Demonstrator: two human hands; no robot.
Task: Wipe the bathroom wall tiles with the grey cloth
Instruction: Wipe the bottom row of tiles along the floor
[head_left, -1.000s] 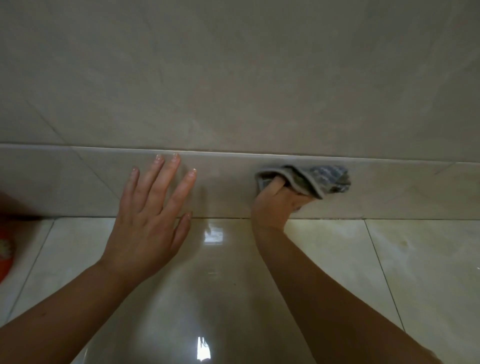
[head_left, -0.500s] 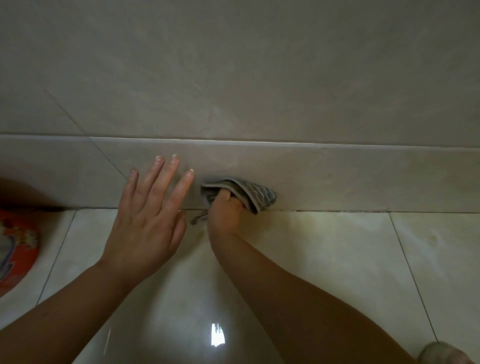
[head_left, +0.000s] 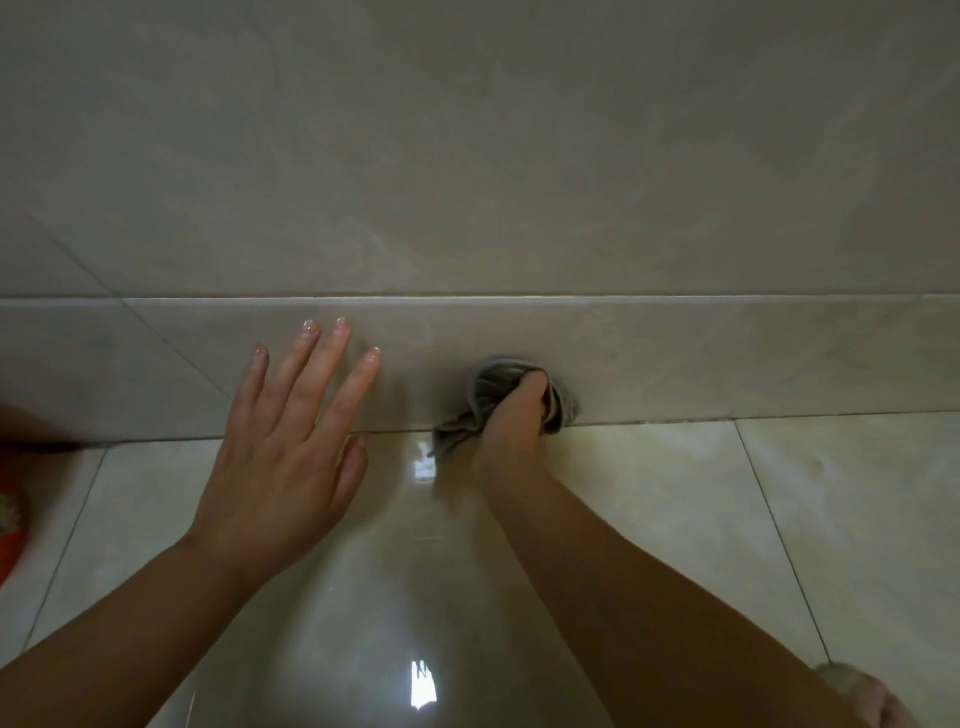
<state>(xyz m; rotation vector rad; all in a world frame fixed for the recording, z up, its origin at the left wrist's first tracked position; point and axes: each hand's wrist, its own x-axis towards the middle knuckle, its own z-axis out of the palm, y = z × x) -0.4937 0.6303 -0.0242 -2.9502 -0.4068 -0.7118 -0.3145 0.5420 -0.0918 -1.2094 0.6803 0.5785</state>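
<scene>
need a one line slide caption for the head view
Right hand grips the bunched grey cloth against the low wall tile; left hand spread open beside it.

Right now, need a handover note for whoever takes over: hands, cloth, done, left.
Left hand: open, fingers straight and spread, tips over the skirting tile; contact unclear.
Right hand: grips the bunched grey cloth and presses it on the skirting tile just above the floor joint. A cloth tail hangs toward the floor tiles.
Done: cannot tell; no wipe marks show.
To do: probably the rest of the skirting tile and the large wall tiles above, since the cloth is low now.
Orange-red object at the left edge, on the floor.
</scene>
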